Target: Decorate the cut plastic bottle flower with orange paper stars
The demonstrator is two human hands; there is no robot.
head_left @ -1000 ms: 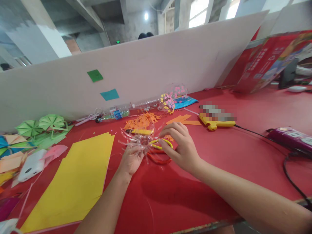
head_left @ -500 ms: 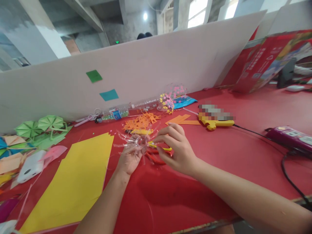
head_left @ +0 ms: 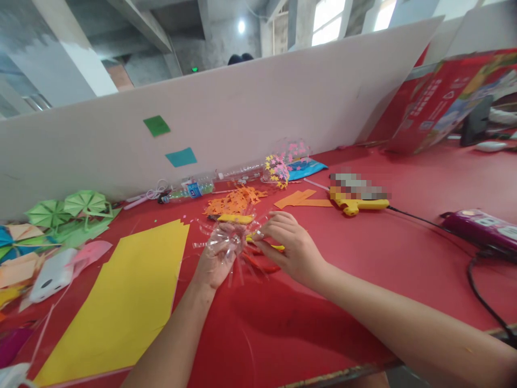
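Note:
My left hand [head_left: 215, 268] is closed around a clear plastic bottle piece [head_left: 231, 241], cut into many thin strips that splay outward like a flower. At its right side, my right hand [head_left: 301, 247] pinches one of the strips between thumb and fingers. Beneath the hands lie scissors [head_left: 258, 263] with red and yellow handles, partly hidden by the plastic and my right hand. Just beyond the plastic piece is a yellow-handled cutter [head_left: 235, 219]. A heap of orange paper stars [head_left: 232, 201] sits behind it.
Yellow paper sheets [head_left: 121, 296] lie on the left, near green paper umbrellas [head_left: 84, 203] and a white phone-like object [head_left: 52, 276]. Plastic bottles [head_left: 191, 188] rest along the white partition [head_left: 258, 108]. Rightward are a yellow glue gun [head_left: 359, 205], its cord and a purple device [head_left: 480, 229].
The stripped plastic piece has turned a little in my left hand, its strips now spreading further downward. My right fingers have drawn closer together on a strip.

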